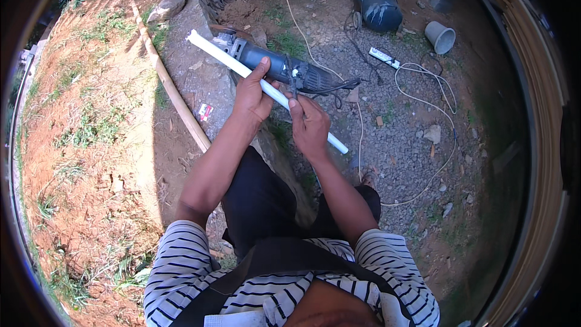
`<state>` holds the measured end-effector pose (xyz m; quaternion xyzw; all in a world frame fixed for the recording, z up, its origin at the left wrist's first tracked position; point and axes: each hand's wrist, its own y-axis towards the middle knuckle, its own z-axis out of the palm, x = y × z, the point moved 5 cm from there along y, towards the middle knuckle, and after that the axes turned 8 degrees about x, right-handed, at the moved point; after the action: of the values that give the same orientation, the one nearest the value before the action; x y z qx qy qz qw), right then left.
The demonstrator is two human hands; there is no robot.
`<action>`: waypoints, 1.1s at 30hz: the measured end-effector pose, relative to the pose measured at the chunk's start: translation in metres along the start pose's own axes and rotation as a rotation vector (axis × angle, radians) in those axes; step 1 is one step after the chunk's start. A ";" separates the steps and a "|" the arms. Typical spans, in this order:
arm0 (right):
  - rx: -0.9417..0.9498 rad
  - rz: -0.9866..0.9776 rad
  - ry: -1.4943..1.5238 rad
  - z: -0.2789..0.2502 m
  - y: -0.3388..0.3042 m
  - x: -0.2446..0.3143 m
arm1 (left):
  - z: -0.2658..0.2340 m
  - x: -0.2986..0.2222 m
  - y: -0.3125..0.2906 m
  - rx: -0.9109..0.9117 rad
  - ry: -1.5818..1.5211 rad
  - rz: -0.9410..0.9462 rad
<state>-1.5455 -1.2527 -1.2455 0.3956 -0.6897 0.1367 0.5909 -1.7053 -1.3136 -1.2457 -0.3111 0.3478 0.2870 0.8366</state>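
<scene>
While both hands close around the same white tube (221,55), they sit a short way apart along it, the left farther forward than the right. The left hand (254,95) wraps the tube near its middle, its thumb laid across the top and pointing ahead. The right hand (313,124) is curled tighter, fingers folded in and thumb pressed near the fingertips, with the tube passing behind it and coming out on its right side. The tube slants: its ragged end lies ahead and left of the left hand, its other end just right of and nearer the body than the right hand. Whether the right fingertips also touch the dark cord (341,86) cannot be told.

Just ahead of the hands, behind the tube, lies a dark blue angle grinder (257,60), its rear end toward the right. Left of the left hand, a red-and-white packet (206,111) lies on a stone ledge (181,51), and beyond it a long wooden pole (165,75) slopes back toward the left forearm. To the right of the hands, gravel (399,145) spreads out, bearing a white power strip (384,58) and a looping pale cable (451,145). Farther ahead and to the right are a grey bucket (440,37) on its side and a dark compressor (380,11).
</scene>
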 end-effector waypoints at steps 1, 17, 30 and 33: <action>0.002 0.070 0.052 0.005 -0.005 -0.007 | -0.017 -0.002 0.008 -0.016 -0.002 -0.001; 0.304 0.834 -0.423 -0.233 -0.202 -0.375 | -0.226 -0.003 0.030 0.180 -0.057 0.405; 0.624 0.333 0.414 0.084 -0.019 -0.164 | -0.168 0.103 0.001 0.261 0.277 -0.050; 0.819 0.625 0.758 0.099 -0.029 -0.173 | -0.141 0.110 -0.002 0.436 0.209 -0.142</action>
<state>-1.5966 -1.2704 -1.4394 0.2937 -0.4074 0.6856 0.5270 -1.6955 -1.3877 -1.4082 -0.1751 0.4635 0.1119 0.8614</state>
